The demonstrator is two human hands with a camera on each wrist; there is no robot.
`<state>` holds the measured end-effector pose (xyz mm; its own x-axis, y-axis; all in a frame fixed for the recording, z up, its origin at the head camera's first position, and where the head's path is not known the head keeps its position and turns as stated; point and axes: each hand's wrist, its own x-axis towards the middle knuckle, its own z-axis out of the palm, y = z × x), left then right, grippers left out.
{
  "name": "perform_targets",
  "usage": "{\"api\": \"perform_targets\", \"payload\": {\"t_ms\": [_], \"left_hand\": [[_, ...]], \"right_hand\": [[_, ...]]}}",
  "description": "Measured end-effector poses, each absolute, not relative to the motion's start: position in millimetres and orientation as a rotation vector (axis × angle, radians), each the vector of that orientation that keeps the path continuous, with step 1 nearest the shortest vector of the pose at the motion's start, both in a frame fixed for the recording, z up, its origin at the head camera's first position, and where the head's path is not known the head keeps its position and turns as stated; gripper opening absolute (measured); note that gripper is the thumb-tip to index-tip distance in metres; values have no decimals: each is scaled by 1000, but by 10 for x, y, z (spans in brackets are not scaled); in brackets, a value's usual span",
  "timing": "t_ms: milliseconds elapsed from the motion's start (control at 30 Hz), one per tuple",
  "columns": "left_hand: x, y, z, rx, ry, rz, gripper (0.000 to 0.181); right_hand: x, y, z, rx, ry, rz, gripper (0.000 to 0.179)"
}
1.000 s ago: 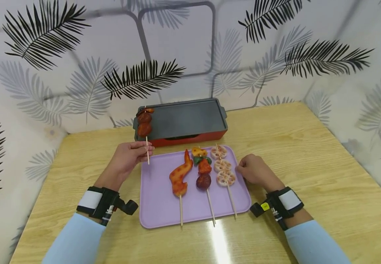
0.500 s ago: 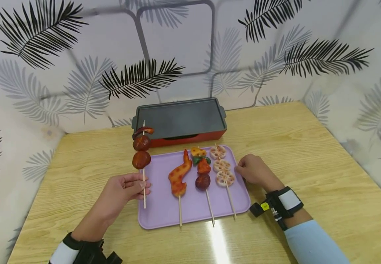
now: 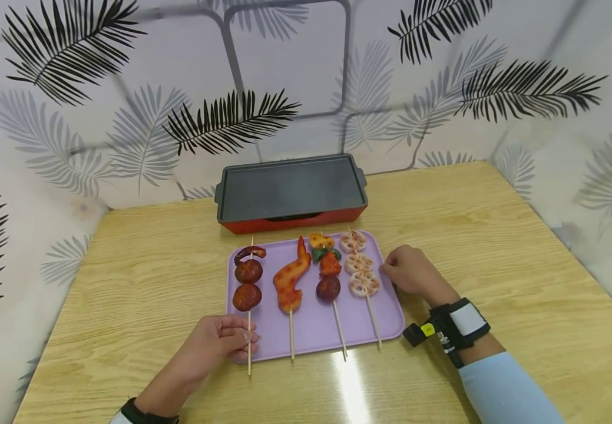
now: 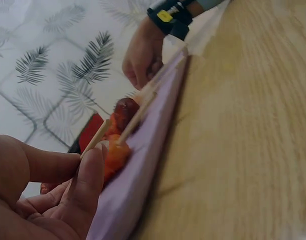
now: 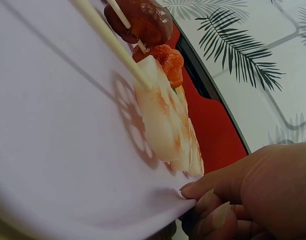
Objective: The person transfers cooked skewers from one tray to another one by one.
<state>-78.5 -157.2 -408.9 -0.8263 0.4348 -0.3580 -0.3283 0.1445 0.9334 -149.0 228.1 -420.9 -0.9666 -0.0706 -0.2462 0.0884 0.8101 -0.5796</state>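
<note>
My left hand (image 3: 218,344) pinches the bare wooden stick of a mushroom skewer (image 3: 248,297) between thumb and fingers. Two brown mushroom-like caps and a curved reddish piece are threaded on it, lying over the left side of a lilac tray (image 3: 313,330). In the left wrist view the stick's end (image 4: 97,135) pokes up past the thumb. My right hand (image 3: 412,271) grips the tray's right rim, its fingertips (image 5: 190,190) on the edge and the other fingers curled below. Beside the mushrooms lie a chicken wing skewer (image 3: 287,285), a mixed skewer (image 3: 329,288) and a lotus root skewer (image 3: 364,284).
Behind the tray stands a red grill with a flat dark grey plate (image 3: 290,185), close to the patterned wall covering (image 3: 295,70). The light wooden table (image 3: 152,259) extends to both sides. Several skewer sticks overhang the tray's front edge.
My left hand has brought the mushroom skewer from the grill's left end toward me, then right over the tray. The right hand stays at the tray rim.
</note>
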Motion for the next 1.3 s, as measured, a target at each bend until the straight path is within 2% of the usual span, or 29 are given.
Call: {"api": "perform_targets", "payload": {"t_ms": [433, 833, 1067, 1200, 1300], "left_hand": [[-834, -1529, -4221, 39, 1863, 1695, 23], [-865, -1455, -4205, 12, 2115, 1536, 21], [-977, -1587, -4083, 128, 2404, 1316, 14], [-1091, -1652, -4071, 174, 2895, 933, 15], [-1164, -1669, -4124, 182, 3033, 695, 19]], "right_hand": [[-1491, 2274, -4185, 6, 2730, -889, 23], [-1490, 2281, -4202, -10, 2736, -893, 24], [-1511, 2263, -4221, -2, 2709, -855, 24], [-1524, 2273, -4242, -62, 2719, -810, 24], [-1525, 2288, -4255, -93, 2735, -773, 23]]}}
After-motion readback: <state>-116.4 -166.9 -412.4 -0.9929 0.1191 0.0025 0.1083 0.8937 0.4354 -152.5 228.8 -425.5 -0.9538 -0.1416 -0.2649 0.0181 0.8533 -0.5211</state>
